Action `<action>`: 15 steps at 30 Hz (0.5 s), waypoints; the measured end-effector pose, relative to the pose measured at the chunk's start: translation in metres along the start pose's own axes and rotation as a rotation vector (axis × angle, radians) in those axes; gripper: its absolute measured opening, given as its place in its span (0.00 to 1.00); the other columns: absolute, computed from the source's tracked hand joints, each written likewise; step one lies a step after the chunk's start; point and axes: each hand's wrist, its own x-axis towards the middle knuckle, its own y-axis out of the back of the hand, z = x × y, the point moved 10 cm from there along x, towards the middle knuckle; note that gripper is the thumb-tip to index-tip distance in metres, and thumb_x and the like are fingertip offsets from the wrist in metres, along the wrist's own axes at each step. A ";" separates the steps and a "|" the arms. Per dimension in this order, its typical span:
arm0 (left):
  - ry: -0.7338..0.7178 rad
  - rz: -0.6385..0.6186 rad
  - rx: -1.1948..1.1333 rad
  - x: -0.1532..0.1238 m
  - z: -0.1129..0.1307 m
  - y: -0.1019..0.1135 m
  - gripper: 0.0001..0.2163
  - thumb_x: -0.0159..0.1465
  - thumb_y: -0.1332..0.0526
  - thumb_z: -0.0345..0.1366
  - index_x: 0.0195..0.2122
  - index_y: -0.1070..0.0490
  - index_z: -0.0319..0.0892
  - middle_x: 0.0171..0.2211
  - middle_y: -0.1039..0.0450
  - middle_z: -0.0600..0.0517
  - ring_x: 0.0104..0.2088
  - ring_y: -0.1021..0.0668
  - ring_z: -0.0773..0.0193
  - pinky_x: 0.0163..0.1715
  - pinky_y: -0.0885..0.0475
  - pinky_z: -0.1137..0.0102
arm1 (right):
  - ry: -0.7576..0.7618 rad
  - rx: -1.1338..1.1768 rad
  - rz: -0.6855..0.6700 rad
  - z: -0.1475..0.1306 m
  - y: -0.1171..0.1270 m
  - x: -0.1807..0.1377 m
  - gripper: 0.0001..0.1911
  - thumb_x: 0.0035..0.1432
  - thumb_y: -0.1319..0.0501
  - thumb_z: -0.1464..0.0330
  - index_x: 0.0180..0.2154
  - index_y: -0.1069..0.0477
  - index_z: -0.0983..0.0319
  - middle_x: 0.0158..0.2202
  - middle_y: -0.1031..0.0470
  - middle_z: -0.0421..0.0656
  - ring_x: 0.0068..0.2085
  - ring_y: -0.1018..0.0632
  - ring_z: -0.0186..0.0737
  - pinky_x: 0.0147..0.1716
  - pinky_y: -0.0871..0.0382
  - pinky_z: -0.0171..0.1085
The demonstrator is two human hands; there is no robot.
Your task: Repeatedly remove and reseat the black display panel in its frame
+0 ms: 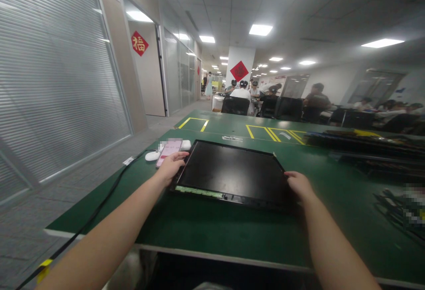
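At green table (245,232): smooth rectangular panel (229,166) between left hand (173,165), right hand (299,185).

Right hand (300,186) partly hidden by black panel (232,168), dark bundle (390,206) blurred, cut off at right edge

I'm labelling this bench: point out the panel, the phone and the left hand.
Panel (232,170): head view, middle of its dark face.
Phone (170,150): head view, its lit display.
Left hand (171,166): head view, back of the hand.

The panel (229,168) looks smooth and softly glossy, the tabletop (219,232) smooth and satiny.
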 end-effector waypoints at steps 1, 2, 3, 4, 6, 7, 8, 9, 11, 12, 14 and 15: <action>0.002 0.006 -0.006 0.002 -0.002 0.001 0.22 0.46 0.41 0.21 0.43 0.25 0.41 0.46 0.19 0.48 0.31 0.17 0.61 0.26 0.22 0.71 | -0.002 -0.001 0.001 0.000 0.000 0.000 0.24 0.45 0.43 0.78 0.44 0.21 0.60 0.47 0.20 0.49 0.47 0.21 0.48 0.45 0.28 0.39; 0.003 0.012 -0.012 0.005 -0.004 0.002 0.22 0.47 0.41 0.21 0.43 0.25 0.41 0.43 0.19 0.48 0.30 0.18 0.62 0.25 0.23 0.71 | -0.006 -0.001 0.000 0.001 0.000 0.000 0.24 0.45 0.43 0.77 0.44 0.21 0.60 0.46 0.20 0.48 0.47 0.21 0.48 0.44 0.28 0.39; 0.010 0.017 -0.016 0.007 -0.006 0.003 0.22 0.48 0.40 0.22 0.44 0.25 0.41 0.40 0.18 0.49 0.28 0.19 0.62 0.24 0.24 0.71 | -0.009 -0.001 -0.002 0.001 -0.001 0.000 0.24 0.46 0.43 0.77 0.44 0.21 0.60 0.46 0.20 0.48 0.47 0.21 0.48 0.44 0.28 0.39; 0.021 0.022 -0.018 0.010 -0.009 0.004 0.22 0.49 0.40 0.22 0.45 0.25 0.41 0.35 0.19 0.51 0.26 0.19 0.63 0.23 0.24 0.71 | -0.009 -0.003 -0.003 0.001 -0.001 0.000 0.23 0.46 0.43 0.77 0.43 0.21 0.59 0.46 0.20 0.48 0.47 0.21 0.47 0.44 0.28 0.39; 0.045 0.025 -0.024 0.012 -0.013 0.004 0.21 0.50 0.40 0.23 0.46 0.25 0.41 0.27 0.21 0.54 0.22 0.22 0.64 0.22 0.26 0.71 | -0.006 -0.011 -0.002 0.001 -0.001 0.001 0.22 0.46 0.43 0.78 0.42 0.21 0.59 0.46 0.20 0.47 0.47 0.21 0.47 0.44 0.28 0.38; 0.055 0.023 -0.033 0.013 -0.014 0.004 0.20 0.51 0.40 0.23 0.47 0.25 0.41 0.24 0.23 0.55 0.20 0.22 0.65 0.21 0.27 0.72 | -0.002 -0.016 0.001 0.001 -0.001 0.001 0.22 0.46 0.43 0.78 0.42 0.21 0.59 0.46 0.19 0.47 0.47 0.21 0.47 0.44 0.28 0.38; 0.063 0.021 -0.047 0.013 -0.014 0.003 0.20 0.52 0.40 0.23 0.46 0.25 0.41 0.23 0.24 0.55 0.20 0.23 0.65 0.21 0.27 0.72 | 0.001 -0.022 0.003 0.000 0.000 0.001 0.21 0.46 0.43 0.77 0.42 0.21 0.59 0.46 0.19 0.47 0.48 0.21 0.47 0.44 0.28 0.38; 0.068 0.018 -0.068 0.013 -0.014 0.002 0.19 0.53 0.40 0.23 0.46 0.25 0.40 0.23 0.24 0.56 0.19 0.23 0.66 0.21 0.27 0.72 | 0.002 -0.028 0.002 0.000 -0.001 0.001 0.21 0.47 0.43 0.77 0.42 0.21 0.59 0.46 0.19 0.47 0.47 0.21 0.47 0.44 0.28 0.38; 0.082 0.010 -0.120 0.011 -0.014 -0.001 0.17 0.54 0.40 0.22 0.45 0.26 0.40 0.23 0.24 0.56 0.19 0.24 0.67 0.22 0.26 0.73 | -0.003 -0.035 -0.004 0.001 -0.002 0.002 0.21 0.47 0.43 0.77 0.42 0.21 0.59 0.45 0.19 0.47 0.47 0.21 0.47 0.44 0.28 0.38; 0.090 0.008 -0.146 0.010 -0.015 -0.002 0.16 0.55 0.39 0.21 0.44 0.26 0.40 0.24 0.24 0.56 0.18 0.24 0.68 0.22 0.26 0.73 | -0.006 -0.036 -0.007 0.001 -0.002 0.002 0.21 0.47 0.43 0.77 0.42 0.21 0.59 0.45 0.19 0.47 0.47 0.21 0.47 0.44 0.28 0.38; 0.103 0.003 -0.186 0.009 -0.016 -0.004 0.16 0.55 0.38 0.20 0.44 0.27 0.41 0.24 0.23 0.57 0.18 0.23 0.69 0.22 0.25 0.74 | -0.008 -0.031 -0.010 0.001 -0.002 0.002 0.22 0.47 0.43 0.77 0.43 0.21 0.59 0.45 0.20 0.47 0.47 0.21 0.47 0.44 0.28 0.39; 0.110 -0.002 -0.198 0.009 -0.017 -0.005 0.17 0.56 0.37 0.20 0.45 0.27 0.41 0.25 0.23 0.57 0.18 0.23 0.68 0.22 0.25 0.74 | -0.008 -0.027 -0.011 0.001 -0.002 0.002 0.22 0.47 0.43 0.77 0.43 0.21 0.59 0.46 0.20 0.47 0.47 0.21 0.47 0.44 0.28 0.39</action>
